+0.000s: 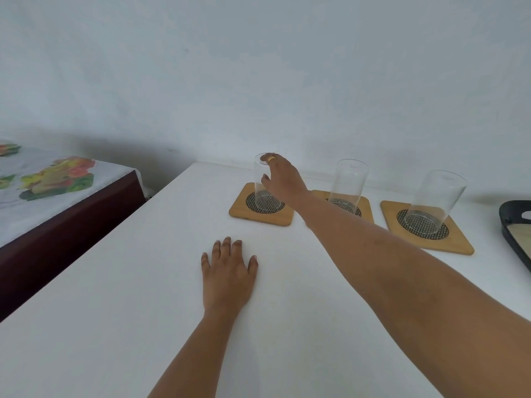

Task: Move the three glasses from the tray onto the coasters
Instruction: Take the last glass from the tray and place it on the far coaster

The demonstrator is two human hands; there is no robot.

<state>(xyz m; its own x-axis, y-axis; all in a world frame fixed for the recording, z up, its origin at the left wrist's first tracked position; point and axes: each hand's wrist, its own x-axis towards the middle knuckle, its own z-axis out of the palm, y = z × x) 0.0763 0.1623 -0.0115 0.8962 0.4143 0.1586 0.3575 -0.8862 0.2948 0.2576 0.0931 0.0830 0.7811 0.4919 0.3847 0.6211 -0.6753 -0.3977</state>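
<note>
Nearest, left hand (pixel 227 278) is lying flat on the white table (pixel 115 311), fingers spread, gripping nothing. Farther out, right hand (pixel 280 178) is wrapping around the left glass (pixel 263 185), which is standing upright on the left coaster (pixel 260 206). Middle glass (pixel 347 182) and right glass (pixel 435 199) are sitting on their own coasters. Black tray (pixel 514 225) is peeking in at right edge.

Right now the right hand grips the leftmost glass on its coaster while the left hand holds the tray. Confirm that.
Not quite. The head view shows the left hand lying flat on the white table, not holding the tray. The right hand does grip the leftmost glass on its coaster.
</note>
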